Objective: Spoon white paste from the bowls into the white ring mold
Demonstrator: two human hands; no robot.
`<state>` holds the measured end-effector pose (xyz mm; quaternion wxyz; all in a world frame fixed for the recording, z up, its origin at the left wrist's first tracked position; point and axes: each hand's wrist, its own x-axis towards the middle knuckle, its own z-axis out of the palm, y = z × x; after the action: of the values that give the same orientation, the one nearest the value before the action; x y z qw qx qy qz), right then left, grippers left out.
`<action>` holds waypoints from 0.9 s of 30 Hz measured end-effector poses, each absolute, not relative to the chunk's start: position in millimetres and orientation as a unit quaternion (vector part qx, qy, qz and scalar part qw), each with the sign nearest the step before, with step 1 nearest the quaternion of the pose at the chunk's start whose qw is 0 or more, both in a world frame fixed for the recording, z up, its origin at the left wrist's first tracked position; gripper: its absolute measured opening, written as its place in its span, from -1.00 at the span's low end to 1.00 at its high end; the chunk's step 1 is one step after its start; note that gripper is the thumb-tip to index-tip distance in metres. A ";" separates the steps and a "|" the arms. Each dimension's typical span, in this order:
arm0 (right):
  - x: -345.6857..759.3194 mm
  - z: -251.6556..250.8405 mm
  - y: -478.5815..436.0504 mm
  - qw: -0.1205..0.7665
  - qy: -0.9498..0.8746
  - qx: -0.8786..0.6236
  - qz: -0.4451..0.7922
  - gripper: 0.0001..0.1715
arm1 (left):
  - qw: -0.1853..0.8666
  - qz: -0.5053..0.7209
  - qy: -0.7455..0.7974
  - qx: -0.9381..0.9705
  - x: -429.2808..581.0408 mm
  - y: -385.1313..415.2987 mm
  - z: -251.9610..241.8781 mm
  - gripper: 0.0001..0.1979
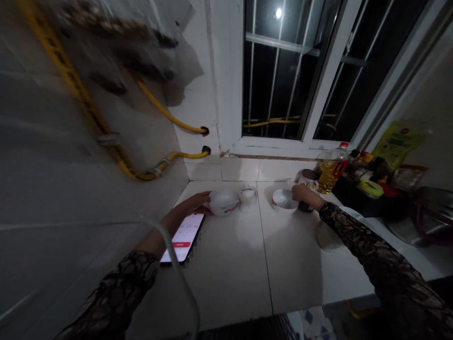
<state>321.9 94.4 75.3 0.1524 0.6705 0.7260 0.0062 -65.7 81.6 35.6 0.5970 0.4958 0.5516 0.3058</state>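
Fingers of my left hand (194, 202) lie together, nearly straight, their tips resting against a rounded white ceramic pot (223, 201) with a red mark low on its side. They touch it, though I cannot tell whether they grip. It stands on the white tile counter (226, 283), just beside a small white cup (248, 198) and near a phone (181, 237) whose lit screen shows a red bar and digits too blurred to read. My right hand (304, 192) curls downward, fingers gathered over a dark jar (306, 206) next to a shallow white bowl (283, 199); the hand hides the top of the jar, so whether the fingers pinch it I cannot tell. As things lie, the bowl sits open, its glazed inside pale and smooth with nothing I can make out in it, and the pot looks closed, its contents out of sight — nothing on the tile looks finished with or put away. Farther along stand a plastic oil bottle (329, 175) with a red handle and a glossy yellow-green packet (398, 144) by a black tray (354, 198). Black lace sleeves (385, 255) cover my forearms, and yellow corrugated gas hoses (164, 114) run down the wall.
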 end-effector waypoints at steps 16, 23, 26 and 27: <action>236.1 98.3 102.7 0.060 0.854 0.504 -0.115 0.15 | 0.627 0.297 0.533 0.485 -36.6 86.1 26.1 -0.33; 226.2 99.4 104.4 0.106 0.852 0.499 -0.120 0.04 | 0.643 0.290 0.510 0.493 -24.4 89.1 21.4 -0.37; 228.6 102.2 99.4 0.108 0.841 0.520 -0.104 0.01 | 0.646 0.284 0.502 0.500 -18.8 89.2 21.9 -0.35; 229.1 103.8 97.5 0.111 0.837 0.527 -0.100 0.00 | 0.644 0.282 0.505 0.501 -16.7 89.5 22.6 -0.35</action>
<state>229.1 97.5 103.8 0.1108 0.5268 0.8368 -0.0998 -16.7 89.5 22.6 0.6435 0.5011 0.5054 0.2815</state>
